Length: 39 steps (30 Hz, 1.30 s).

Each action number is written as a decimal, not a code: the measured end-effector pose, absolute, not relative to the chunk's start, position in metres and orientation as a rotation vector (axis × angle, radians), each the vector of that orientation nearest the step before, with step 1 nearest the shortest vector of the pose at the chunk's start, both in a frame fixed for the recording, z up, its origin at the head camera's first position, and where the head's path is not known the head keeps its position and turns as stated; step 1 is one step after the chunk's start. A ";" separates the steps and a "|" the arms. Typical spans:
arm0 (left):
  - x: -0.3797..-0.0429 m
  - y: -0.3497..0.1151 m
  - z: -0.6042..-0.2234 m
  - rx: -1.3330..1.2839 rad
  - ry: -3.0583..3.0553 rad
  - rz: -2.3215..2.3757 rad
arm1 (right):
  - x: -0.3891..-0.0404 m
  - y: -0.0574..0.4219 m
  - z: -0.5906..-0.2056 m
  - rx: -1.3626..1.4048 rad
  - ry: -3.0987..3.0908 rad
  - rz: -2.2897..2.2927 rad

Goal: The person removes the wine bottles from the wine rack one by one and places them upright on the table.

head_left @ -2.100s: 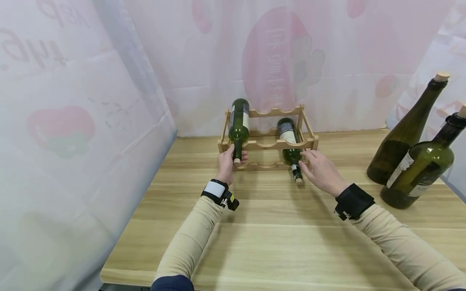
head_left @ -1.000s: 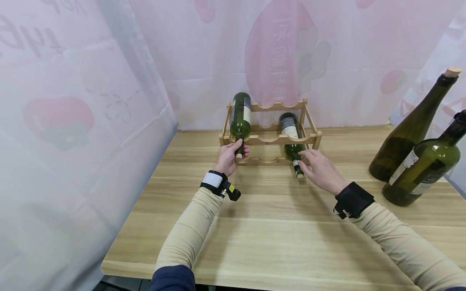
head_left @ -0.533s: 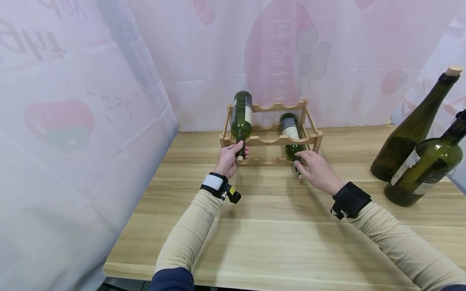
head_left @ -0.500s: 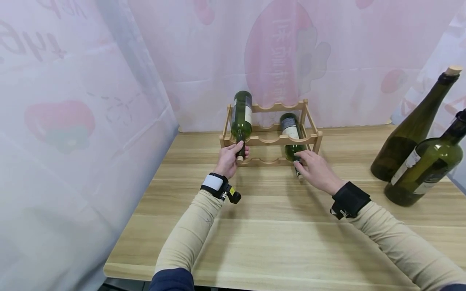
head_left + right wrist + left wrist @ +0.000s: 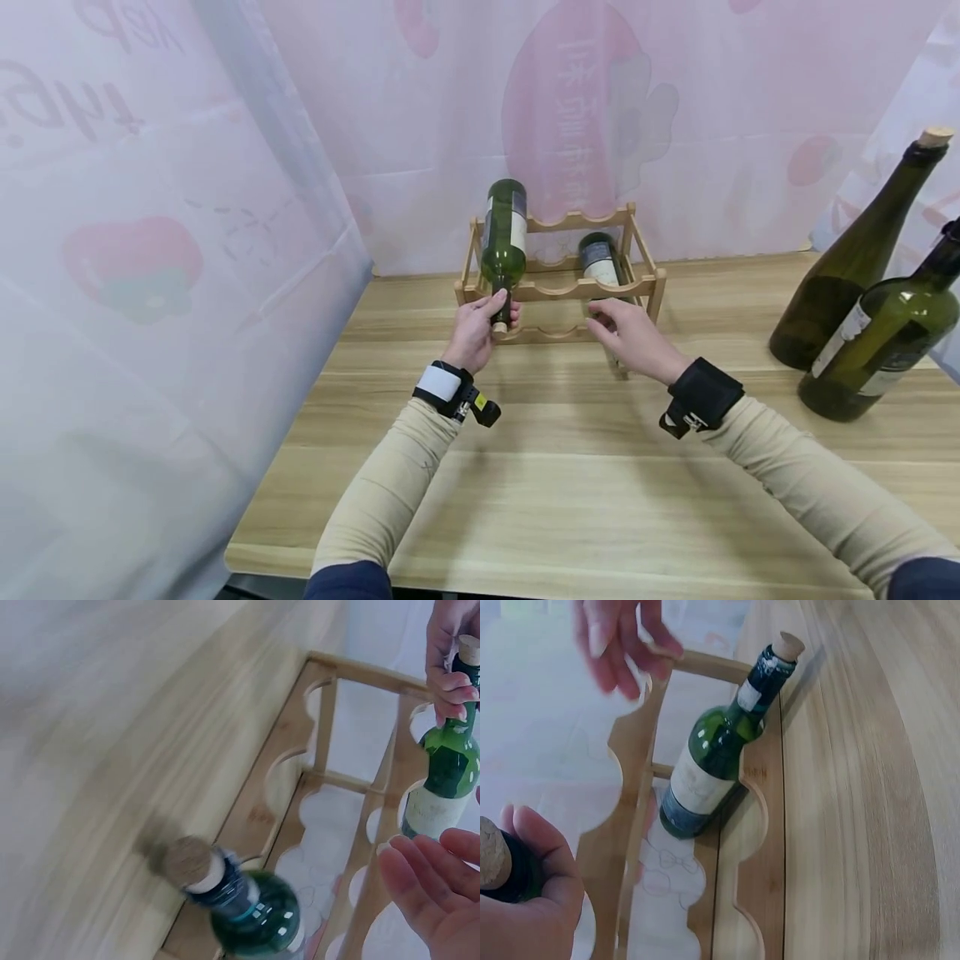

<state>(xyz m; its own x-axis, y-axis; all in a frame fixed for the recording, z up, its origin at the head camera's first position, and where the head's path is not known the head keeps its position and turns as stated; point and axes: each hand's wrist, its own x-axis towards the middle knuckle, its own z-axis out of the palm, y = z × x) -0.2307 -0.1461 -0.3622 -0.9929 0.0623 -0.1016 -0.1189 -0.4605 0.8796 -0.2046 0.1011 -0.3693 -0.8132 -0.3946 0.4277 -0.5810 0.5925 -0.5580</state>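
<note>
My left hand (image 5: 474, 335) grips the neck of a corked green wine bottle (image 5: 505, 237). That bottle lies over the left end of the upper tier of a wooden wine rack (image 5: 572, 290), its base toward the curtain. A second corked wine bottle (image 5: 705, 776) lies in the lower tier at the right end, its neck jutting out at the front. Close above that neck is my right hand (image 5: 633, 337), which partly hides it in the head view. The right wrist view shows this hand's fingers (image 5: 420, 881) extended, holding nothing.
Two more corked bottles stand upright at the table's right side: a tall slim one (image 5: 847, 275) and a labelled one (image 5: 881, 337) close in front of it. A printed curtain (image 5: 420, 133) hangs behind and left of the wooden table (image 5: 555, 500).
The left hand and its bottle have shifted slightly right, the bottle's base rising a little. My right hand has moved left from beside the lower bottle to over its neck.
</note>
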 end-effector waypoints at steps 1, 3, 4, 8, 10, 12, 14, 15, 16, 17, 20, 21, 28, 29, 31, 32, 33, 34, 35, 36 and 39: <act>-0.229 -0.145 -0.361 -0.076 1.574 2.594 | -0.206 0.099 -0.368 0.800 -2.565 1.058; -0.225 -0.143 -0.359 -0.056 1.585 2.587 | -0.210 0.094 -0.363 0.793 -2.561 1.099; -0.222 -0.142 -0.357 -0.045 1.590 2.584 | -0.212 0.091 -0.360 0.787 -2.565 1.128; -0.214 -0.136 -0.354 -0.007 1.601 2.571 | -0.220 0.082 -0.349 0.738 -2.618 1.290; -0.211 -0.133 -0.352 0.003 1.603 2.567 | -0.224 0.078 -0.343 0.708 -2.646 1.440; -0.208 -0.129 -0.351 0.011 1.608 2.562 | -0.229 0.074 -0.338 0.667 -2.650 1.610; -0.205 -0.126 -0.350 0.016 1.604 2.559 | -0.234 0.070 -0.334 0.627 -2.626 1.787; -0.203 -0.124 -0.349 0.020 1.606 2.556 | -0.237 0.068 -0.332 0.601 -2.613 1.859; -0.202 -0.123 -0.349 0.024 1.605 2.552 | -0.239 0.066 -0.331 0.576 -2.599 1.922; -0.200 -0.121 -0.348 0.025 1.607 2.547 | -0.242 0.065 -0.330 0.548 -2.588 1.978; -0.195 -0.117 -0.346 0.033 1.619 2.524 | -0.249 0.061 -0.329 0.502 -2.522 2.161; -0.193 -0.116 -0.345 0.039 1.624 2.517 | -0.251 0.060 -0.328 0.494 -2.498 2.219; -0.181 -0.107 -0.341 0.089 1.596 2.465 | -0.256 0.058 -0.327 0.469 -2.247 2.600; -0.180 -0.106 -0.341 0.094 1.595 2.458 | -0.256 0.058 -0.326 0.468 -2.213 2.640; -0.177 -0.104 -0.341 0.104 1.599 2.445 | -0.256 0.059 -0.326 0.459 -2.152 2.703; -0.176 -0.103 -0.341 0.108 1.603 2.441 | -0.256 0.059 -0.326 0.454 -2.126 2.728; -0.175 -0.102 -0.341 0.107 1.607 2.439 | -0.255 0.059 -0.326 0.446 -2.107 2.747; -0.174 -0.101 -0.342 0.109 1.612 2.436 | -0.255 0.060 -0.325 0.439 -2.093 2.761; -0.173 -0.100 -0.342 0.111 1.615 2.434 | -0.254 0.061 -0.325 0.433 -2.088 2.765; -0.172 -0.100 -0.341 0.112 1.621 2.431 | -0.254 0.062 -0.326 0.436 -2.089 2.764; -0.169 -0.097 -0.341 0.116 1.639 2.420 | -0.252 0.065 -0.327 0.464 -2.109 2.761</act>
<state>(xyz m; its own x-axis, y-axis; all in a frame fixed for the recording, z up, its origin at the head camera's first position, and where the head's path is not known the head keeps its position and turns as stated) -0.1691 -0.0970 -0.3414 -0.9735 0.2218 -0.0556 -0.1339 -0.3562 0.9248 -0.2515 0.0653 -0.3266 -0.9008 -0.4341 -0.0124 0.1260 -0.2339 -0.9641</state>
